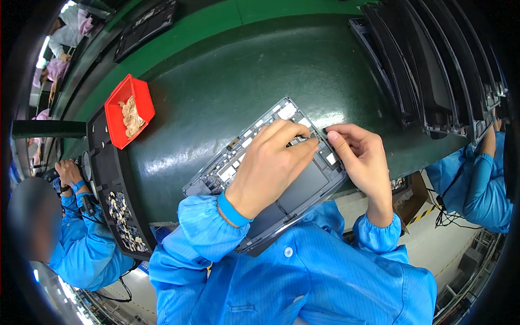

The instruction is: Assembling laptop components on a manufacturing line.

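A grey laptop base [303, 187] with white and black inner parts lies slanted on the green table in front of me. My left hand [273, 165], with a blue band at its wrist, reaches over it. Its thumb and fingers are bent together near the base's far right corner; what they hold, if anything, is hidden. Beside the right edge of the base, my right hand [364, 157] is closed, thumb against forefinger. A small dark bit shows at those fingertips, too small to name.
Left stands a red bin [146, 97] of tan pieces, by a black tray [111, 168] with many small parts. Several dark laptop panels [433, 65] stand in a row at the right. Another laptop base [145, 27] lies far left. People in blue sit on both sides.
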`<state>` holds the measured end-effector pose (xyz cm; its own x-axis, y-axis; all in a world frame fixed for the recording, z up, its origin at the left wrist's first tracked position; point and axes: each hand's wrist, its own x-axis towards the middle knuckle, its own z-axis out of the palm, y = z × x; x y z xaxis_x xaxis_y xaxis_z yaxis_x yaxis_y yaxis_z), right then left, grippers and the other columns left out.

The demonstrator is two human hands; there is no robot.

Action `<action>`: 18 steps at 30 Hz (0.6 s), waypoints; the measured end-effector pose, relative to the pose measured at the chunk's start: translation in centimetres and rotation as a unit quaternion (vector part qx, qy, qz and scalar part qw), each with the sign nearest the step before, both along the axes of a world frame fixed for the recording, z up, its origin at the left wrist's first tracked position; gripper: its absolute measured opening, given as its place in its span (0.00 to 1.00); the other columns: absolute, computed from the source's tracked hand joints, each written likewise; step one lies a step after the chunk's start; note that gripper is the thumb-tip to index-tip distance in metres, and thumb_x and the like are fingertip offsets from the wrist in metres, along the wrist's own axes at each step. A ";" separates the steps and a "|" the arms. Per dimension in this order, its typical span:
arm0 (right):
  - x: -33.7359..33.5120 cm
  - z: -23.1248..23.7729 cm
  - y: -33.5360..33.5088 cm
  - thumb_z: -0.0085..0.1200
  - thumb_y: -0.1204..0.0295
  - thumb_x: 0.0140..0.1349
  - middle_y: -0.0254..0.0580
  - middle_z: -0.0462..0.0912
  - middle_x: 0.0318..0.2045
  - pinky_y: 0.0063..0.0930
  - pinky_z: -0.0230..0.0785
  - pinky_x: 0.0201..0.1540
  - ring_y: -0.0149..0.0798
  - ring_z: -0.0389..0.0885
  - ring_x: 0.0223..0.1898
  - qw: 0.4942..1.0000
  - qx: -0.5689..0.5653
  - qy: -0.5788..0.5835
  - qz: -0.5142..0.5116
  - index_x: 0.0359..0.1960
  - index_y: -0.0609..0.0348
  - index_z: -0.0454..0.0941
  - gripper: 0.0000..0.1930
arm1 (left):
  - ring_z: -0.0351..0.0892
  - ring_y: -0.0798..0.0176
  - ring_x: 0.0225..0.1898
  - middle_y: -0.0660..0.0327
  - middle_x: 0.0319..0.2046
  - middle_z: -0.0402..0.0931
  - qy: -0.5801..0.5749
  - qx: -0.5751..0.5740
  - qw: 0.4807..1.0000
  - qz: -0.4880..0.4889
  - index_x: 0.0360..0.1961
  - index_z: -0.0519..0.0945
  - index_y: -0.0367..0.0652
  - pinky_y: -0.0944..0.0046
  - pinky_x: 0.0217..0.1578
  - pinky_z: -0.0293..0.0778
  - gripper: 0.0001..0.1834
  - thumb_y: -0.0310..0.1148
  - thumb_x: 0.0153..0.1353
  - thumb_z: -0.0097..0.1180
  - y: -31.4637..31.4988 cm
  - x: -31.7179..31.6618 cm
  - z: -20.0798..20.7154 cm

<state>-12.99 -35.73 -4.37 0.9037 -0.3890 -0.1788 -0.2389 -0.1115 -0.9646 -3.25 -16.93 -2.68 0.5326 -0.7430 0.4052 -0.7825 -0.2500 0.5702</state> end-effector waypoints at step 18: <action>-0.1 1.0 0.1 0.64 0.71 0.69 0.48 0.90 0.31 0.27 0.78 0.36 0.33 0.88 0.32 0.993 -0.097 0.000 0.073 0.45 0.67 0.87 0.11 | 0.82 0.58 0.38 0.60 0.40 0.86 -0.002 -0.053 0.997 0.061 0.38 0.90 0.39 0.60 0.39 0.80 0.10 0.23 0.52 0.73 -0.8 0.2 -1.0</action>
<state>-13.07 -35.62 -3.33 0.9532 -0.2804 -0.1128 -0.2058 -0.3288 -0.9217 -3.05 -17.75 -3.72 0.6149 -0.6256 0.4801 -0.7520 -0.2817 0.5960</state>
